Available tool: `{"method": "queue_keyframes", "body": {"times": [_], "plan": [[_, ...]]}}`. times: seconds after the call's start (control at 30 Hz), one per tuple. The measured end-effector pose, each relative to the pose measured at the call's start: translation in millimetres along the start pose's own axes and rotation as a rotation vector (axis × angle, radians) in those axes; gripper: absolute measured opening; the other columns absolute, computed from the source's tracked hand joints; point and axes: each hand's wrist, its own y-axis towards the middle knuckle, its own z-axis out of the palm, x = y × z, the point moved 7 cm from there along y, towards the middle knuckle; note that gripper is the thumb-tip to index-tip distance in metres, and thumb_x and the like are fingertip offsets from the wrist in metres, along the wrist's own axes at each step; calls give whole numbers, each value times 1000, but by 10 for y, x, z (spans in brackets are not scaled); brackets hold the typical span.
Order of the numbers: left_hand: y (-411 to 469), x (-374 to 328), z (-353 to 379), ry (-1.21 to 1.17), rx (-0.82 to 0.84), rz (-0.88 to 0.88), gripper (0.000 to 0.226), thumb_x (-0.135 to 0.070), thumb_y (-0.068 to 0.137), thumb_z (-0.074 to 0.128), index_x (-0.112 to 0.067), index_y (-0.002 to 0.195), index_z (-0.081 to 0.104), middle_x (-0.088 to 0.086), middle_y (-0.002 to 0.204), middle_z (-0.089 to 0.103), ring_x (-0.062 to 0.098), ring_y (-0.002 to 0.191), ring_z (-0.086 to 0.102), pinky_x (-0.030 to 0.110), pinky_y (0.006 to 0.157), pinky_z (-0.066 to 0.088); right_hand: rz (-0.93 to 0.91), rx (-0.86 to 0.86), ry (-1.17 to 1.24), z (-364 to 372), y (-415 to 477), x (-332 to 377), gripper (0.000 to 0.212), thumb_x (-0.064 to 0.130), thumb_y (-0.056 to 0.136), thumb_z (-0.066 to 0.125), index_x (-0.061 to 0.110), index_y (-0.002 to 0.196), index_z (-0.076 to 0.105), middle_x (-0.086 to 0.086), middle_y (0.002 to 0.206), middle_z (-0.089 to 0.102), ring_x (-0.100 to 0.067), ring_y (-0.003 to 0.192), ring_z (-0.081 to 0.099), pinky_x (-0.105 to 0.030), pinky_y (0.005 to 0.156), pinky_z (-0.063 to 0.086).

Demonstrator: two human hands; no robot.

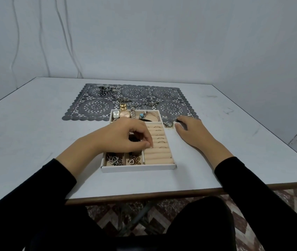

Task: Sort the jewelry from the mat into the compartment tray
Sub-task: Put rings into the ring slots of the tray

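Black sleeves (35, 192) are seen lowest in the view, reaching over the near edge of the white table (26, 134). The left hand (124, 138) is held over the middle of the compartment tray (138, 168), its fingers curled down and its thumb and forefinger brought together at the left edge of the ring rolls (159, 155); whether anything is pinched between them cannot be told. The right hand (193, 132) is laid flat and relaxed on the table just right of the tray, nothing held, its fingertips at the near edge of the mat (95, 107) beside a small chain piece (168, 124).

Several rings (159, 137) are slotted upright between the beige rolls. In the two small front compartments a tangle of silver chains (114, 159) and some gold heart pieces (134, 160) are kept, side by side. The long back compartment is filled with a silver watch (115, 115), a gold watch (124, 114), a link bracelet (132, 113) and a bangle (152, 115) with a blue bead (partly hidden by the left hand).

Beyond the tray, the dark lace mat is spread on the table, its near edge overlapped by the tray's far end. Long chains (144, 104) are left on it, with a silver heap (104, 89) at its far left and a lone ring (165, 94) at its far right.
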Motion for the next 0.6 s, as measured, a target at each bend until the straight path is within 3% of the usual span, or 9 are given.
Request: {"method": "queue_keyframes", "body": {"times": [0.33, 0.47, 0.6], "plan": [[42, 73, 16, -81, 82, -119, 10, -20, 83, 76, -26, 90, 77, -13, 94, 70, 7, 93, 65, 35, 89, 54, 3, 4, 11, 12, 4, -15, 30, 24, 98, 48, 4, 115, 61, -10, 114, 65, -24, 106, 56, -30, 88, 40], [53, 79, 17, -116, 81, -141, 9, -19, 84, 75, -23, 92, 77, -10, 92, 73, 11, 91, 67, 36, 89, 55, 3, 6, 8, 18, 10, -24, 32, 25, 98, 48, 7, 122, 59, -8, 121, 63, -23, 112, 54, -23, 88, 36], [66, 101, 17, -146, 67, -166, 9, -20, 83, 77, -21, 92, 77, -6, 91, 74, 14, 89, 68, 39, 90, 55, 7, 10, 9, 19, 11, -30, 33, 26, 98, 48, 7, 123, 58, -8, 123, 62, -23, 114, 54, -25, 90, 36]]}}
